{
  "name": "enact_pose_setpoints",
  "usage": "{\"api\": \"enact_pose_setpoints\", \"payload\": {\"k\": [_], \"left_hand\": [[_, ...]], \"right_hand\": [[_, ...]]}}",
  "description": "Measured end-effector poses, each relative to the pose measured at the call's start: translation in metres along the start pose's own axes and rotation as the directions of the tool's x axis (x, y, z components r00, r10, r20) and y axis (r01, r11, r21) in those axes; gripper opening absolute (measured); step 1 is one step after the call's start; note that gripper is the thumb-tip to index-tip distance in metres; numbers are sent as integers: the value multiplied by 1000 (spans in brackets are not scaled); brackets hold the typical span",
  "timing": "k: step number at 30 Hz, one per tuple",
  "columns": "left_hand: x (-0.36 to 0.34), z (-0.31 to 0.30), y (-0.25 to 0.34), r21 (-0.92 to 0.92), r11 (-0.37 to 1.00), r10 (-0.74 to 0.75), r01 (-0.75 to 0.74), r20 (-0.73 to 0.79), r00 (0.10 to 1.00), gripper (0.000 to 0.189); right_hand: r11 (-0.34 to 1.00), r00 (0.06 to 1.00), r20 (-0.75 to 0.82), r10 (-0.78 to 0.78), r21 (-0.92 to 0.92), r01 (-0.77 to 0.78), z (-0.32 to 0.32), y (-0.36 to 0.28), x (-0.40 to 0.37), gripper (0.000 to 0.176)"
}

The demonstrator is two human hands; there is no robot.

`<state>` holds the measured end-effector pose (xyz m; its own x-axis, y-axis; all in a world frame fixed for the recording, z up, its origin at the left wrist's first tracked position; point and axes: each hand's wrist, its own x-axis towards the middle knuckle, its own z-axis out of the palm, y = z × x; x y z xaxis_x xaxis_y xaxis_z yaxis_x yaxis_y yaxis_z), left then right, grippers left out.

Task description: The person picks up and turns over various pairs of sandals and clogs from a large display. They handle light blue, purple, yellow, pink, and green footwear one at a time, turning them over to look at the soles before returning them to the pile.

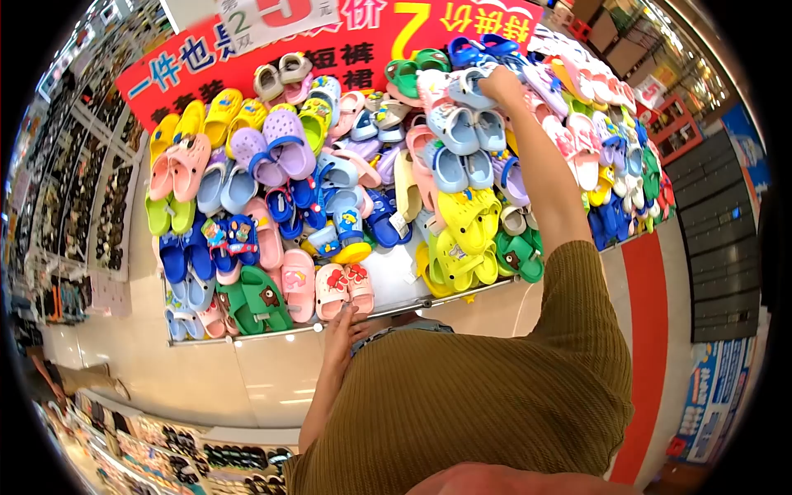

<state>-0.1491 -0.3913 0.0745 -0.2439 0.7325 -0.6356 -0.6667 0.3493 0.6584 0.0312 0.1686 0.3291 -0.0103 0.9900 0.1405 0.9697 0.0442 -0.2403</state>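
Observation:
At the far side of the display table (392,276), my right hand (500,87) is closed on a light blue clog (469,87), its fingertips partly hidden. Below that clog sit more light blue clogs (464,130) and a yellow pair (469,219). My left hand (344,332) hangs by the table's front edge with its fingers loosely stretched and nothing seen in them. Just beyond it lie pink slides with red decorations (345,289). Green slides with a brown bear (254,301) are to the left of those.
A red sign (363,49) stands behind the piled clogs. Purple clogs (285,140) and yellow clogs (221,115) fill the left side. More shoes continue to the right (615,148). Shelves of shoes (95,165) stand at far left; a red floor strip (648,330) runs at right.

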Motion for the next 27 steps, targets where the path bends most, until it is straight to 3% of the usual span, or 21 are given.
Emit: {"api": "enact_pose_setpoints", "payload": {"k": [5,10,15,21,22,24,25,27], "left_hand": [[-7,-20,2,-111,994,-1,-11,-104,995,34],[-2,-34,3,-132,991,-10,-3,-101,995,34],[5,-42,11,-65,998,5,-10,-74,997,37],[10,-47,14,-37,999,-16,14,-50,999,41],[10,-49,15,-39,999,-16,14,-54,998,40],[7,-52,15,-39,999,-30,27,-86,996,43],[9,-52,18,-41,999,-27,23,-99,995,44],[9,-54,15,-53,998,-35,28,-137,990,43]], "right_hand": [[999,998,-64,27,-29,-29,30,-16,19,50],[985,989,-133,-62,-169,39,37,-16,12,45],[991,977,-211,-28,-134,0,31,-14,19,44],[945,996,-63,-68,-325,44,30,-12,26,51],[918,988,-34,-151,-375,128,26,-8,28,52],[894,938,-130,-322,-368,256,2,-26,-13,52],[858,768,-385,-512,-272,436,9,-25,-36,51],[776,712,-451,-538,65,627,27,-39,-111,46]]}}
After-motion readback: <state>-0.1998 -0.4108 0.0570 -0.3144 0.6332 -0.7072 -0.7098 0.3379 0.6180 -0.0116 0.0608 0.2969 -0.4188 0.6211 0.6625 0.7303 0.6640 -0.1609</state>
